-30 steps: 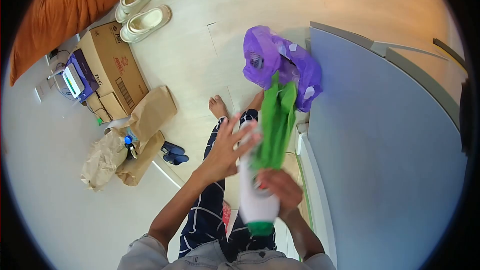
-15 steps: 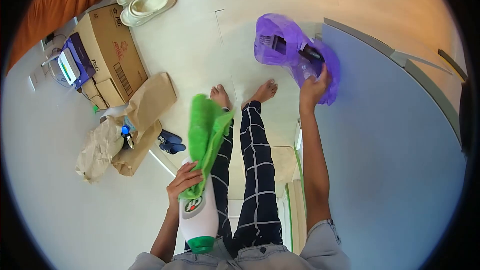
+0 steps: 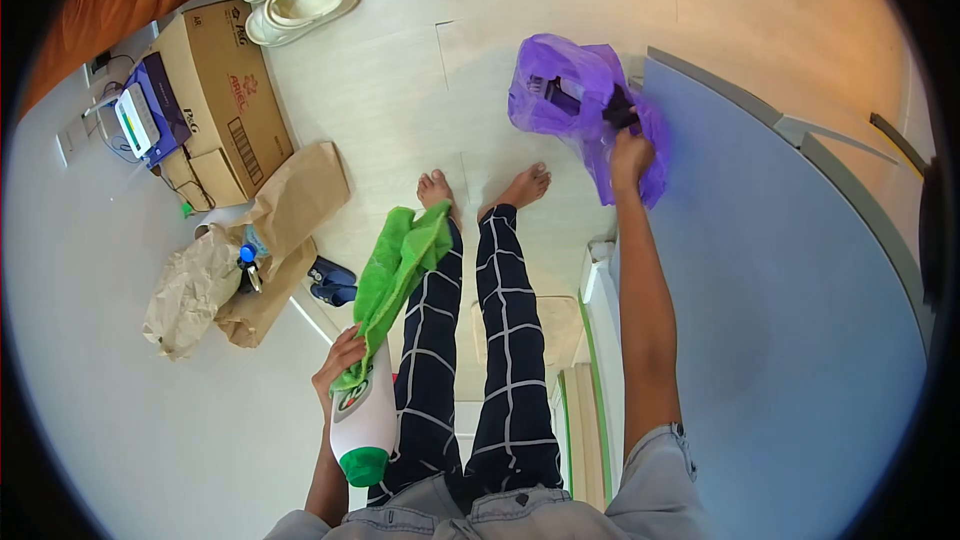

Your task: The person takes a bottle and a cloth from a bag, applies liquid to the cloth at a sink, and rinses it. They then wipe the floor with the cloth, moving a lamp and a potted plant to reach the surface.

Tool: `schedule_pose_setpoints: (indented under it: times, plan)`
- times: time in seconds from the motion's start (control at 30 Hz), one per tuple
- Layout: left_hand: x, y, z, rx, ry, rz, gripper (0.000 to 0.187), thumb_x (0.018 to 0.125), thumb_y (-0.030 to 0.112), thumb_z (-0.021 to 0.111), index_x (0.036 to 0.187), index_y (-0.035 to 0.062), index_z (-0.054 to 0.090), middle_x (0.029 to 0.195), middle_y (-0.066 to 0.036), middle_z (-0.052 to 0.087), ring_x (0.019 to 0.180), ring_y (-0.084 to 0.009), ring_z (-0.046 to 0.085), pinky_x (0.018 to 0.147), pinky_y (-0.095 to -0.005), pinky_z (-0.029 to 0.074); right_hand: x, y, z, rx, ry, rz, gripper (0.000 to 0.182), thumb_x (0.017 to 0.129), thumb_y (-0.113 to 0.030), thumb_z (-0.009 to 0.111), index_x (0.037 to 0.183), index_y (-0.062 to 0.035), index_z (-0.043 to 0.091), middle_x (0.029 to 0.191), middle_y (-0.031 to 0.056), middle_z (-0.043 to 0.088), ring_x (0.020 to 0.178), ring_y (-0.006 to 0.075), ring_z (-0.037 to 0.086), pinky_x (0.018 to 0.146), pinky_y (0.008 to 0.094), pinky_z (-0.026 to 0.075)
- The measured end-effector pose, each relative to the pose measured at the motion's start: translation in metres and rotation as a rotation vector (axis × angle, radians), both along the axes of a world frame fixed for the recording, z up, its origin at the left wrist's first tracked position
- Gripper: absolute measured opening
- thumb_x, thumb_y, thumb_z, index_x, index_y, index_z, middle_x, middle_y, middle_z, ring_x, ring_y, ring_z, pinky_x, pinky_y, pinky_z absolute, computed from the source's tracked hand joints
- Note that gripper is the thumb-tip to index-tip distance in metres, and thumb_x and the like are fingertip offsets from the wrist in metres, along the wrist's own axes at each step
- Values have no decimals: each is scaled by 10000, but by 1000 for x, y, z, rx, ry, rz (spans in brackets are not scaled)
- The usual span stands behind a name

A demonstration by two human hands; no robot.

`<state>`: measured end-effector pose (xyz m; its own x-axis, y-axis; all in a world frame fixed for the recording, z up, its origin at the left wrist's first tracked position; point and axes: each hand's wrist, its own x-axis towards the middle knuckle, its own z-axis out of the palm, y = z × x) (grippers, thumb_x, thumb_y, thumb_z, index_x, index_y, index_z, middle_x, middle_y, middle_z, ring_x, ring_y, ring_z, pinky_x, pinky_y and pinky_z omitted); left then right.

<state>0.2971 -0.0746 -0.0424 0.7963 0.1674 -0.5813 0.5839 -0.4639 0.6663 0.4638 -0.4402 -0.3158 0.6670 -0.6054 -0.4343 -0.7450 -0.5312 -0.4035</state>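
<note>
Left hand: closed round a white plastic bottle with green cap, cap end nearest the viewer, down beside the left leg; a bright green cloth is pinched against it in the same grip.
Right hand: stretched far, fingers closed on a crumpled purple plastic bag at the far edge of the pale blue tabletop.
Risk, bag: thin film holding dark items; a one-handed pull could tear it or spill them to the floor.
Risk, left grip: two things in one hand; cloth could slip free.
Bag look: translucent, creased, half overhanging the edge.
</note>
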Motion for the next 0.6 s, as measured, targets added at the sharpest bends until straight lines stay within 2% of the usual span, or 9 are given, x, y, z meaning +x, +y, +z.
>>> schedule_pose_setpoints:
  times: [0.1,0.23,0.33,0.43,0.57,0.6]
  plan:
    - [0,-2,3,1,1,2,232,634,-47,684,860,-18,644,938,-157,643,1072,-336,558,974,-435,381,-21,9,10,119,-328,232,320,787,52,492,1098,6,553,1081,228,571,974,339,560,813,374,419]
    - [-10,0,-3,-25,-13,7,222,638,-56,674,856,-23,643,933,-155,642,1063,-336,563,971,-439,384,-46,12,22,233,-266,371,564,739,151,414,1269,-38,449,1242,175,501,1153,315,479,947,340,372]
    - [-10,2,0,-14,-6,13,222,641,-53,673,858,-24,641,936,-156,641,1066,-337,560,970,-438,384,-43,-2,43,164,-293,226,642,708,176,393,1297,-75,440,1267,164,493,1188,304,459,993,335,340]
    - [-10,3,1,-8,3,16,221,644,-50,672,861,-24,640,938,-156,641,1069,-339,558,970,-437,384,-45,-26,57,105,-67,181,680,674,198,395,1286,-92,454,1285,166,482,1191,304,458,1001,341,335]
    - [-10,3,5,-1,2,20,221,648,-46,670,865,-25,638,942,-157,640,1072,-342,555,969,-436,385,-54,-26,43,332,37,313,554,739,117,454,1262,-65,471,1243,171,510,1174,313,469,1000,342,342]
    - [-11,3,6,0,3,20,221,649,-45,670,866,-25,638,943,-157,640,1073,-342,554,968,-436,385,-59,-22,35,138,-18,514,436,790,14,526,1221,-41,503,1182,184,544,1096,334,526,928,361,411]
